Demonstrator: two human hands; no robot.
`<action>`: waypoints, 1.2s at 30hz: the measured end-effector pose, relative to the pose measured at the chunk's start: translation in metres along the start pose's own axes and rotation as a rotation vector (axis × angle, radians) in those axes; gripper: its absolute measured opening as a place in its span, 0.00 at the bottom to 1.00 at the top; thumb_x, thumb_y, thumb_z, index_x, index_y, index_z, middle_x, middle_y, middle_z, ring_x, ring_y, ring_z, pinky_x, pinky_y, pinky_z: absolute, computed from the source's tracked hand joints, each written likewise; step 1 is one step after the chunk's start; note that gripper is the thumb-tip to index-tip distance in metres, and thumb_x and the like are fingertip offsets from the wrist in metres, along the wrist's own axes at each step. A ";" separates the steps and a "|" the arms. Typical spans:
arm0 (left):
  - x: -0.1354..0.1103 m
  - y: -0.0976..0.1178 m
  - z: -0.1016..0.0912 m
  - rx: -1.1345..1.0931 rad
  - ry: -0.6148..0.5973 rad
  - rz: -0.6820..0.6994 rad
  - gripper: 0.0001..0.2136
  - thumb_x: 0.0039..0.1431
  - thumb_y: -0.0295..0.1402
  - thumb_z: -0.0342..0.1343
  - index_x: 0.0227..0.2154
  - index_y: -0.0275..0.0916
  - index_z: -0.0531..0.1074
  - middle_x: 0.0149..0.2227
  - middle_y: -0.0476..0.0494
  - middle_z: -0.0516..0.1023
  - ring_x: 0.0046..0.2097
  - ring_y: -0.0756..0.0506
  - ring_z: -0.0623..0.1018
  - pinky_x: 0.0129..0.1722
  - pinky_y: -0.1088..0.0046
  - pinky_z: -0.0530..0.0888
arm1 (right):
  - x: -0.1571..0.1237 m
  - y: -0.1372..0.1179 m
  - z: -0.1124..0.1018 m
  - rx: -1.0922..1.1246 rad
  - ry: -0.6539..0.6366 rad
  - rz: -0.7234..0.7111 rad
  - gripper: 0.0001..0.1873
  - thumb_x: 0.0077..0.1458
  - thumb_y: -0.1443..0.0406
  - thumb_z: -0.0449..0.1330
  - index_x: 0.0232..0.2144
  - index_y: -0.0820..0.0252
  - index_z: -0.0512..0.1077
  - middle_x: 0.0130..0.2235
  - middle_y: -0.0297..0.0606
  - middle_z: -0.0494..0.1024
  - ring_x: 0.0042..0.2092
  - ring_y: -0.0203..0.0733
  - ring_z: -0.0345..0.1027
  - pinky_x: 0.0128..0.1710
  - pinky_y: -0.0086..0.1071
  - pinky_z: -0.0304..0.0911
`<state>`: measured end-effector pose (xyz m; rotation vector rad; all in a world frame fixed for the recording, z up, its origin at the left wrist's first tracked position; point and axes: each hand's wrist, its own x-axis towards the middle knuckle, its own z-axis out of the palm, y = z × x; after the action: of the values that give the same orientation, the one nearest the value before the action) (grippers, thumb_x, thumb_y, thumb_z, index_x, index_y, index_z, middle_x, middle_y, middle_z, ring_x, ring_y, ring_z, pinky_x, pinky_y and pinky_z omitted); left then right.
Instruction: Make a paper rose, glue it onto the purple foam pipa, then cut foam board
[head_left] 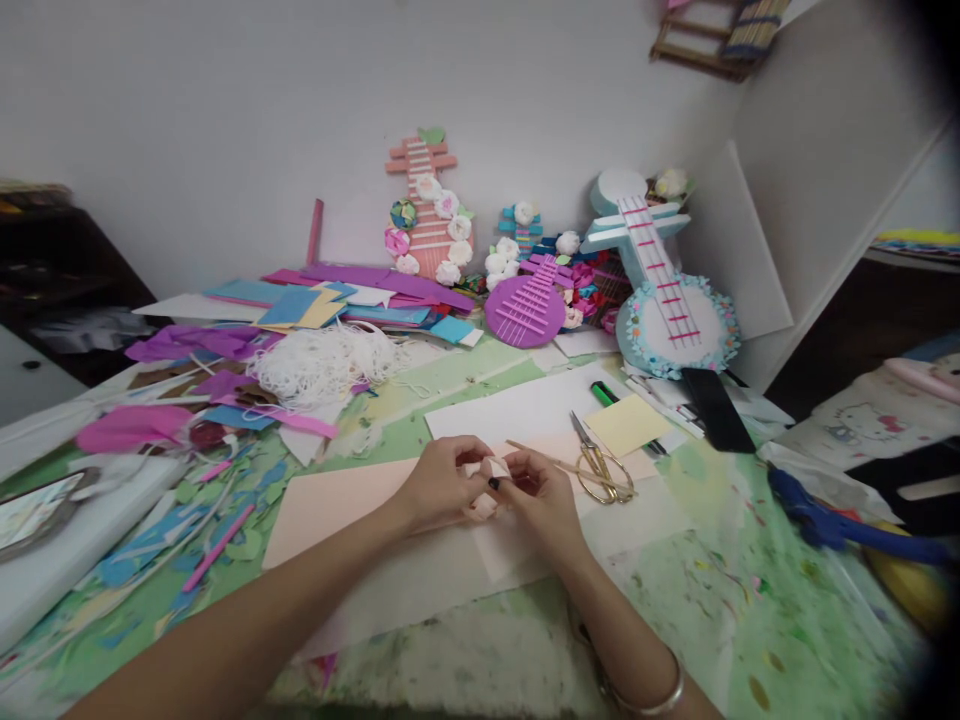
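My left hand (442, 482) and my right hand (541, 497) meet over the middle of the table, fingers pinched together on a small pale pink foam flower (489, 478). The piece is partly hidden by my fingers. Both hands hover just above a peach foam sheet (330, 500) that lies on white paper (525, 408). A thin wooden stick (559, 462) and gold-handled scissors (600, 465) lie just right of my right hand. A bangle sits on my right wrist.
Foam guitar crafts lean on the wall: pink (426, 210), purple (525, 305), light blue (660, 290). Piles of coloured foam sheets (337, 300) and white string (322, 365) fill the left. Yellow note pad (626, 424), green lighter (602, 393), black phone (716, 408), blue glue gun (817, 515) lie right.
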<state>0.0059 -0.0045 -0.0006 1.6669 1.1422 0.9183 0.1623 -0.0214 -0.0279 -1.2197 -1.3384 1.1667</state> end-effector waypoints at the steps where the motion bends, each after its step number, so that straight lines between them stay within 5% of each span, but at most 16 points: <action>1: 0.000 0.000 0.000 0.043 -0.002 0.028 0.09 0.49 0.31 0.52 0.32 0.34 0.74 0.30 0.45 0.77 0.33 0.47 0.74 0.34 0.74 0.69 | 0.000 0.001 0.000 -0.040 0.006 -0.004 0.07 0.46 0.64 0.62 0.30 0.61 0.72 0.29 0.34 0.74 0.29 0.35 0.66 0.29 0.28 0.62; 7: 0.000 -0.005 0.001 0.159 -0.019 0.040 0.13 0.43 0.24 0.51 0.33 0.36 0.75 0.29 0.49 0.76 0.31 0.49 0.73 0.31 0.77 0.67 | -0.001 0.003 -0.001 -0.114 0.017 -0.035 0.06 0.46 0.64 0.62 0.27 0.61 0.71 0.27 0.33 0.72 0.27 0.34 0.64 0.28 0.27 0.61; 16: 0.000 -0.002 -0.004 -0.108 -0.036 -0.107 0.06 0.41 0.28 0.55 0.26 0.35 0.74 0.26 0.49 0.75 0.29 0.50 0.72 0.28 0.78 0.67 | -0.003 -0.001 -0.001 -0.152 0.038 -0.013 0.09 0.45 0.62 0.62 0.24 0.60 0.67 0.24 0.30 0.69 0.24 0.32 0.62 0.24 0.26 0.57; 25: -0.005 -0.007 0.008 0.082 0.157 -0.048 0.09 0.42 0.27 0.51 0.29 0.37 0.73 0.25 0.51 0.73 0.27 0.51 0.71 0.26 0.78 0.65 | -0.011 0.002 0.006 -0.722 0.272 -0.581 0.06 0.49 0.73 0.52 0.27 0.59 0.66 0.26 0.33 0.69 0.29 0.36 0.62 0.29 0.29 0.56; 31: -0.004 -0.005 0.007 -0.021 0.135 -0.062 0.09 0.45 0.28 0.50 0.29 0.38 0.73 0.27 0.50 0.74 0.26 0.51 0.70 0.28 0.77 0.67 | -0.011 -0.004 0.004 -0.585 0.247 -0.693 0.09 0.52 0.76 0.51 0.29 0.58 0.65 0.30 0.36 0.72 0.33 0.37 0.65 0.34 0.29 0.62; 36: -0.006 -0.008 0.006 -0.430 0.011 -0.123 0.11 0.46 0.29 0.54 0.35 0.38 0.71 0.37 0.47 0.74 0.34 0.49 0.74 0.34 0.73 0.71 | -0.013 -0.008 0.003 -0.438 0.163 -0.624 0.11 0.52 0.76 0.50 0.30 0.58 0.68 0.34 0.37 0.73 0.38 0.38 0.68 0.35 0.29 0.64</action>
<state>0.0073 -0.0100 -0.0108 1.2315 0.9602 1.0117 0.1592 -0.0347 -0.0212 -1.0398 -1.7305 0.3370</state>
